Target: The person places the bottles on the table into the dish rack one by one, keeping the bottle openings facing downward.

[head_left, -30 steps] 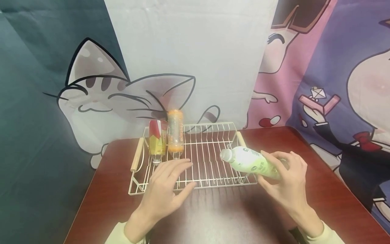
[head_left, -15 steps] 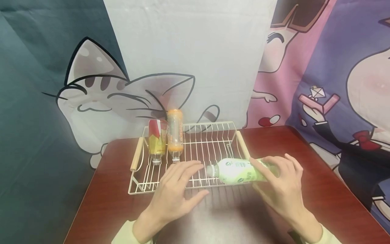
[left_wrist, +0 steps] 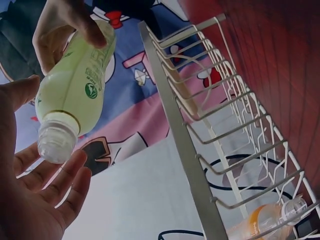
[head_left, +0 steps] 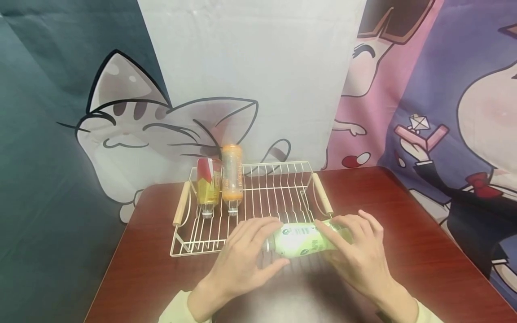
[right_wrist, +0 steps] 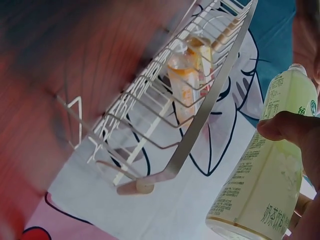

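Note:
My right hand point(head_left: 357, 253) grips a pale green plastic drink bottle point(head_left: 300, 239) near its base, holding it sideways above the table's front part. The bottle's clear cap point(left_wrist: 57, 142) points left, toward my left hand point(head_left: 244, 255). That hand's fingers are spread and gently bent around the cap end; the left wrist view shows a gap between palm and cap. Printed lettering runs along the bottle in the right wrist view. Beyond the hands stands a white wire rack point(left_wrist: 180, 130), its front right part hidden behind the bottle and hands.
At the rack's left side, an orange-and-clear bottle point(head_left: 233, 172) and a red-and-yellow bottle point(head_left: 208, 181) lean cap-down. Wooden handles stick up at its left point(head_left: 181, 204) and right point(head_left: 322, 193) ends. Behind the reddish-brown table point(head_left: 133, 269) hangs a cartoon-printed cloth point(head_left: 262, 67).
My right hand has brought the green bottle left and lower, turning it nearly level. My left hand has moved right, so its fingers now surround the cap end.

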A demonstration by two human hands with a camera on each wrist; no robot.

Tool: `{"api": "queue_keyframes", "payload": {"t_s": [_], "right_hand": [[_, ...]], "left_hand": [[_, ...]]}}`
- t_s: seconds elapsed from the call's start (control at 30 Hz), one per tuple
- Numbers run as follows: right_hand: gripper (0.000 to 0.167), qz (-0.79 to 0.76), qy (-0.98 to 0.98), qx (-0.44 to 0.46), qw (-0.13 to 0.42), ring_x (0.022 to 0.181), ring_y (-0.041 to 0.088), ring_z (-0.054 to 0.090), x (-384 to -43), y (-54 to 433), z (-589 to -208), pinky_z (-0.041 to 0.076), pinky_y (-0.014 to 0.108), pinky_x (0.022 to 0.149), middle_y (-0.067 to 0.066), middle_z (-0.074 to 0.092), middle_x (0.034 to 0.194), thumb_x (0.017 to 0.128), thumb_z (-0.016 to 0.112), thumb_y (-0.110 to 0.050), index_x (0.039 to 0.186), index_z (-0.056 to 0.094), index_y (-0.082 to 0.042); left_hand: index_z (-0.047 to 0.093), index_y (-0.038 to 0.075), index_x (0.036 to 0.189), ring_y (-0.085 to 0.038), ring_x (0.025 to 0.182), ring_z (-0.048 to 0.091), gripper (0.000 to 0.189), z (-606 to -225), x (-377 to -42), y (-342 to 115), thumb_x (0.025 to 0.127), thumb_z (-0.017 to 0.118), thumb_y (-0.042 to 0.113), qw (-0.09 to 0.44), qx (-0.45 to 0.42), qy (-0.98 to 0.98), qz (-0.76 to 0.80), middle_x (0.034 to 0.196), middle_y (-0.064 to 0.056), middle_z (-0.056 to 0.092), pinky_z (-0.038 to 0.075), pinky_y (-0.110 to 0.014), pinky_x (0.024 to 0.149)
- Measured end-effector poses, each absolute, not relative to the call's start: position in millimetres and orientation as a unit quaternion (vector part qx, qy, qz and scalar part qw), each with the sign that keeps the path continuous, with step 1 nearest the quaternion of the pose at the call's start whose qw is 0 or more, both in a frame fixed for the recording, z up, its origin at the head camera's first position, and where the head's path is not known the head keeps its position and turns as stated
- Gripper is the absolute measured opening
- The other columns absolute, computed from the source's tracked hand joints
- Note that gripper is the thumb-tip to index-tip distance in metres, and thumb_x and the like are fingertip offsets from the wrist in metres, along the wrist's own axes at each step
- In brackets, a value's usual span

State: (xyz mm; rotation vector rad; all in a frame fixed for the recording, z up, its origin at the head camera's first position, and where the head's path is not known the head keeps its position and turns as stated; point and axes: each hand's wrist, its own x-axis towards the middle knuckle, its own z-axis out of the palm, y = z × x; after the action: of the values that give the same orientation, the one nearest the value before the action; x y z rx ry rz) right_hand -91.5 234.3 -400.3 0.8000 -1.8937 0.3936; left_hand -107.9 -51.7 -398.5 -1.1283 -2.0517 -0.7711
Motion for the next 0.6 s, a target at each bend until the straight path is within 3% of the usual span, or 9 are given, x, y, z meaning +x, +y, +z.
{"api": "queue_keyframes", "payload": {"t_s": [0.17,0.6], "right_hand": [[0.034,0.158,-0.779,0.34,0.502,0.091,0.04,0.06,-89.8,230.6,-401.6,0.022,0.043,0.132,0.019,0.069,0.1,0.094,0.059,-0.017,0.116,0.085,-0.012],[0.034,0.151,-0.773,0.346,0.511,0.092,0.04,0.061,-89.7,226.0,-401.2,0.024,0.044,0.131,0.017,0.071,0.101,0.097,0.057,-0.018,0.116,0.085,-0.012]], "left_hand": [[0.067,0.005,0.14,-0.021,0.121,0.073,0.072,-401.7,-106.2,-49.5,0.081,0.097,0.035,0.327,-0.436,-0.783,-0.298,0.135,-0.008,0.074,0.059,-0.036,0.105],[0.068,0.01,0.145,-0.018,0.123,0.072,0.077,-402.9,-102.4,-50.4,0.081,0.098,0.041,0.281,-0.429,-0.816,-0.267,0.14,-0.005,0.071,0.061,-0.034,0.104]]}}
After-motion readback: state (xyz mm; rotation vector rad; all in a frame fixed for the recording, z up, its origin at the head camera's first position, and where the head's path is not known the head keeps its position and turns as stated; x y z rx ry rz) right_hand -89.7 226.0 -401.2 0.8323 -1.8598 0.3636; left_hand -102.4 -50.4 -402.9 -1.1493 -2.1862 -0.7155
